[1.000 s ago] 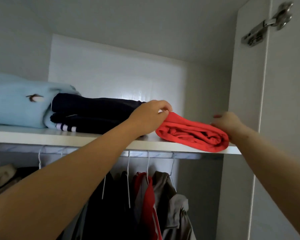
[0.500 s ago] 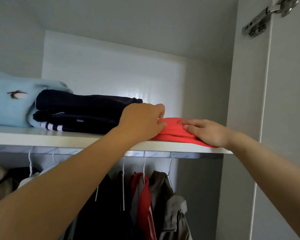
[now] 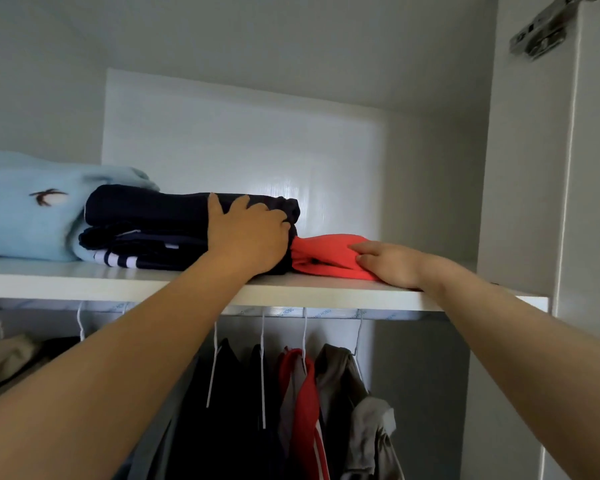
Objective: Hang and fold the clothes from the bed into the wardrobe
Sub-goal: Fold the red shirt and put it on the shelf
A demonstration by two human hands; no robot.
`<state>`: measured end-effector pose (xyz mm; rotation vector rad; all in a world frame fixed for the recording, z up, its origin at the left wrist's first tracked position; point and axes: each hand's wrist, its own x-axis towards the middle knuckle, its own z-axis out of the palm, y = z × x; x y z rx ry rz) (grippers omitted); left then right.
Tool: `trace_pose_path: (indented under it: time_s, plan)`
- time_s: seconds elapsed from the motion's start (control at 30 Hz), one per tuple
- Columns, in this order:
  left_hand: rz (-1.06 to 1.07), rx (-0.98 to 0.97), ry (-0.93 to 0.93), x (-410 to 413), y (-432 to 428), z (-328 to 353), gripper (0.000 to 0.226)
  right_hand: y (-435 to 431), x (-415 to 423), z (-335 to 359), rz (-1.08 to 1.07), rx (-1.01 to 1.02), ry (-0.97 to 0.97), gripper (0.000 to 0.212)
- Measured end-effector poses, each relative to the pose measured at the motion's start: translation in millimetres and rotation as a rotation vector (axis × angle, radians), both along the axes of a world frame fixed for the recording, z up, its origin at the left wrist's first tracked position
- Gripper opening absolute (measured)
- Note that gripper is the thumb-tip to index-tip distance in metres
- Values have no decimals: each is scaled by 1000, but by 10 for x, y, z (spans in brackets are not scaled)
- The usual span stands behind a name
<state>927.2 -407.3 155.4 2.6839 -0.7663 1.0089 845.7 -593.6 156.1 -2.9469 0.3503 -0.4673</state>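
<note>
Left hand [image 3: 246,233] moved to stack [image 3: 153,216], fingers spread; right hand [image 3: 388,265] flat on red top [image 3: 326,254]; push it back from shelf [image 3: 84,282] edge.

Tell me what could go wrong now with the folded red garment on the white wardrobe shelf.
1. The folded red garment lies close to the front edge of the white shelf; it might slide off once the right hand pressing on it lifts.
2. The left hand rests on the end of the stack of folded dark navy clothes; a push could skew that stack into the light blue folded sweater.
</note>
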Motion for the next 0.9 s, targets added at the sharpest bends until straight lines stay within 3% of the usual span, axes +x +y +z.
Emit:
trace_pose_path:
  time_s: [0.23, 0.33, 0.4, 0.47, 0.57, 0.7, 0.83, 0.9]
  plan:
    - [-10, -15, 15, -28, 8, -8, 42, -4, 94, -2, 29, 49, -16, 44]
    - [-104, -47, 27, -45, 36, -28, 39, 106, 35, 18, -14, -143, -192, 45]
    - [-163, -10, 41, -56, 85, -28, 38, 273, 4, 24, 117, -73, -282, 45]
    - [-192, 17, 73, -74, 132, -30, 39, 383, 15, -13, 209, 28, -187, 42]
    - [-190, 61, 86, -107, 166, -47, 38, 447, -29, 18, 76, -42, -14, 35]
    - [-219, 57, 92, -134, 206, -60, 36, 600, -56, 53, -53, -150, -72, 24]
    - [-314, -132, 100, -167, 269, -76, 43, 750, -18, -56, 77, 48, -28, 39]
    - [-309, -130, 102, -179, 308, -84, 53, 802, -63, -70, 54, 73, 26, 41]
